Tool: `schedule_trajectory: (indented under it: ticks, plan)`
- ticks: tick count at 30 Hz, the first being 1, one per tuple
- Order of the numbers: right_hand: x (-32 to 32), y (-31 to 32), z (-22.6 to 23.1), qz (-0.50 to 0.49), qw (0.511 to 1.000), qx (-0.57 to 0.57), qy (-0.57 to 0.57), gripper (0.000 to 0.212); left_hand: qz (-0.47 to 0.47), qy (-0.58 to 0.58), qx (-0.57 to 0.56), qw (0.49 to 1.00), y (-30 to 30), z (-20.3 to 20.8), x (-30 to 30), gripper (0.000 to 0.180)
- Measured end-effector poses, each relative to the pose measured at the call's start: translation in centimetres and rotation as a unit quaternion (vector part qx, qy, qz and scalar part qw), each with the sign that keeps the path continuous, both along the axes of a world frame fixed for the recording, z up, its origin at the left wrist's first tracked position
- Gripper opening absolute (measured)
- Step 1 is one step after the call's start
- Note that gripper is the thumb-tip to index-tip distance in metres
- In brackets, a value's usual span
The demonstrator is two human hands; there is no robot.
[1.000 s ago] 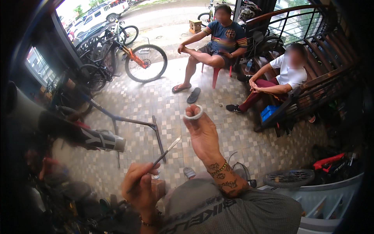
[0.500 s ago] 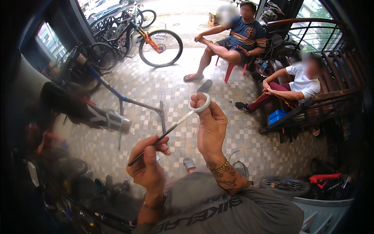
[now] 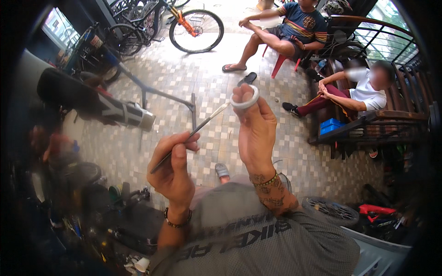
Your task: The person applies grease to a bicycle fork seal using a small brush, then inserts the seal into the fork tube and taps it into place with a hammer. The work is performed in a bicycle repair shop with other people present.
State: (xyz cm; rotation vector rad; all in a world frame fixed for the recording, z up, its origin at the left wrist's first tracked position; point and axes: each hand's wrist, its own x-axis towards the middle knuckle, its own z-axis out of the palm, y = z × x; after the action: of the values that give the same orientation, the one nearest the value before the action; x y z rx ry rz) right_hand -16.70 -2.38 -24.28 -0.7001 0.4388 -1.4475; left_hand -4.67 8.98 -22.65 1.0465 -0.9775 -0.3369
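A small white ring (image 3: 245,98), apparently a roll of tape, is being held up in the right hand (image 3: 254,131), gripped between the thumb and the fingers (image 3: 239,94) at the top of the raised hand. A thin metal rod-like tool (image 3: 191,134) is being pinched in the left hand (image 3: 172,168), with the fingers clenched around its lower part and the thumb pressed along it. The tool is being held at a slant, and its upper tip is being brought up to the left side of the white ring, touching it or just beside it; which of the two cannot be told.

Below the white ring, a beaded bracelet (image 3: 264,180) is being worn on the right wrist, and a dark bracelet (image 3: 177,223) on the left wrist. A grey printed shirt (image 3: 258,239) is being worn by the person.

Beyond the white ring, a tiled floor (image 3: 184,78) is being shown. To the left of the ring, a bicycle frame (image 3: 115,112) is being held on a repair stand (image 3: 156,92). Further up from the ring, a bicycle with an orange frame (image 3: 195,28) is being kept upright. Above and to the right of the ring, a person in a striped shirt (image 3: 299,23) is being seated on a red chair, and to the right of the ring another person in a white shirt (image 3: 363,94) is being seated on a wooden bench (image 3: 382,119). A blue box (image 3: 332,125) is being kept under that bench.
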Motion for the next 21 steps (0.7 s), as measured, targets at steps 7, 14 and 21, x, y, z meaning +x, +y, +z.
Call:
schedule_trajectory:
  ticks: [7, 14, 21]
  plan:
    - [0.4, -0.1, -0.5, 0.005, 1.0, -0.01, 0.013, 0.035, -0.065, 0.014, -0.029, 0.997, 0.1, 1.4, -0.7, 0.022]
    - [-0.8, -0.2, -0.1, 0.071, 0.996, 0.052, -0.015, 0.034, -0.026, 0.02, 0.008, 0.999, 0.0, 0.0, 0.6, 0.022]
    - [-0.1, -0.3, -0.3, 0.093, 0.993, 0.067, -0.016, 0.035, -0.068, -0.037, -0.021, 0.997, -0.4, 0.7, 0.1, 0.02]
